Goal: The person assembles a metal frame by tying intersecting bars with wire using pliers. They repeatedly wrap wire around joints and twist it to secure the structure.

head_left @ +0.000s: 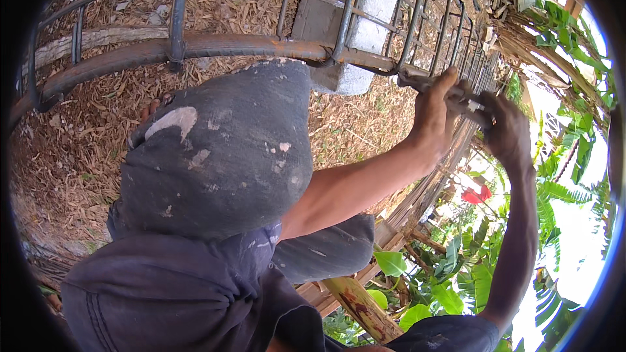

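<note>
A long cage of rusty steel bars with thin hoops runs from the left to the upper right. My left hand reaches up and curls its fingers over a thick bar of the cage. Just to its right my right hand is closed around a small metal tool, held against the same spot on the cage. Whether the tool bites on wire I cannot tell. My bent knee in dark, paint-spotted trousers fills the middle, under the cage.
A grey concrete block lies under the cage. The ground is covered with dry wood chips and leaves. A bamboo pole, green leafy plants and a red object lie at the lower right.
</note>
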The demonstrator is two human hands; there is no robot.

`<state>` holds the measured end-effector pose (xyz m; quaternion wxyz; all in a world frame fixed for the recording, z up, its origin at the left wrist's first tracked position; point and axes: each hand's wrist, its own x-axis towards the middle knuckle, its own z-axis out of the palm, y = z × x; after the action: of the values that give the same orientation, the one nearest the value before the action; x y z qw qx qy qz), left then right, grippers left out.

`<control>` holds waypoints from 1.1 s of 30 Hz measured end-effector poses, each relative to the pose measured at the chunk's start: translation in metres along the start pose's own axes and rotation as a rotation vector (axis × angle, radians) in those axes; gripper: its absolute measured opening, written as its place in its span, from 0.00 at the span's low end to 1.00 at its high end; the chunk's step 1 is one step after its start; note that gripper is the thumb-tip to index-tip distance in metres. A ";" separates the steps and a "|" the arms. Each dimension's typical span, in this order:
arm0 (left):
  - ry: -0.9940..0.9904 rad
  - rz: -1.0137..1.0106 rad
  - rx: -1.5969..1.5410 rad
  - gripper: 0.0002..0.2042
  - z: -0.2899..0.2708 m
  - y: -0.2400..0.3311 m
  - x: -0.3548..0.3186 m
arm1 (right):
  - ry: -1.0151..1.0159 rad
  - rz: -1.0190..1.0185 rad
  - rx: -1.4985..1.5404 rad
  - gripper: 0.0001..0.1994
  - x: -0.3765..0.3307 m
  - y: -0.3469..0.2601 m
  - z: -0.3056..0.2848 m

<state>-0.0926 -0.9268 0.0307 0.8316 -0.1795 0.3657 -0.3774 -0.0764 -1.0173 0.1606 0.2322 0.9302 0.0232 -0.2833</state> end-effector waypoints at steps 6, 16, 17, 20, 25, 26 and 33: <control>0.152 0.099 0.687 0.12 -0.069 0.007 -0.025 | 0.175 0.479 0.576 0.11 -0.084 -0.121 0.148; -0.488 -0.240 0.522 0.29 -0.111 0.043 0.013 | -0.210 0.468 1.045 0.17 -0.079 -0.097 0.140; -0.476 -0.244 0.461 0.27 -0.108 0.039 0.013 | -0.310 0.422 1.209 0.19 -0.077 -0.092 0.117; -0.399 -0.306 0.245 0.16 -0.089 0.025 -0.004 | -0.687 0.451 1.478 0.25 -0.070 -0.059 0.079; -0.387 -0.290 0.189 0.13 -0.086 0.021 -0.007 | -0.771 0.436 1.535 0.30 -0.066 -0.051 0.060; -0.386 -0.259 0.208 0.13 -0.083 0.021 -0.006 | -0.747 0.432 1.561 0.31 -0.067 -0.051 0.060; -0.343 -0.235 0.132 0.08 -0.077 0.013 -0.002 | -0.750 0.522 1.420 0.27 -0.058 -0.036 0.056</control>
<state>-0.1442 -0.9185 -0.0271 0.8419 -0.2279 0.1698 -0.4587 -0.1602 -1.0055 0.1358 -0.3575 0.6749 -0.4549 -0.4580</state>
